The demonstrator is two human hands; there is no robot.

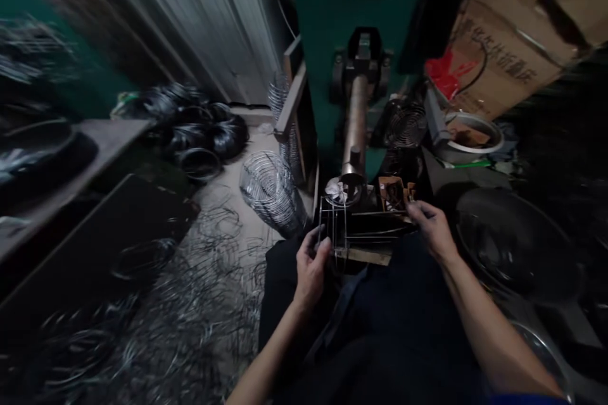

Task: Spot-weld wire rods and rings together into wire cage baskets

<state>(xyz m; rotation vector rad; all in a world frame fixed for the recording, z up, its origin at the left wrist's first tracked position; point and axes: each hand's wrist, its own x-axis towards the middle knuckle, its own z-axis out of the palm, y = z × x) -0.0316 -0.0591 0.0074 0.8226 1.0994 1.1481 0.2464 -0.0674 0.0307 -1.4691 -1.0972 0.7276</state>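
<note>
My left hand point(312, 266) is closed on a wire frame point(346, 228) made of thin metal rods, with thumb and fingers pinched at its lower left side. The frame stands just below the end of a thick metal cylinder point(356, 120) on a green machine. My right hand point(433, 228) is pinched at the fingertips beside a small torn cardboard box point(392, 193). What lies between those fingertips is too dark to make out. Thin rods run across the dark gap between both hands.
A stack of wire rings point(270, 186) leans at the left of the machine. Coils of black wire point(209, 130) lie behind it. Wire scraps point(204, 291) litter the floor. At right stand a white bowl point(475, 150), a dark round pan point(517, 243) and large cartons point(517, 31).
</note>
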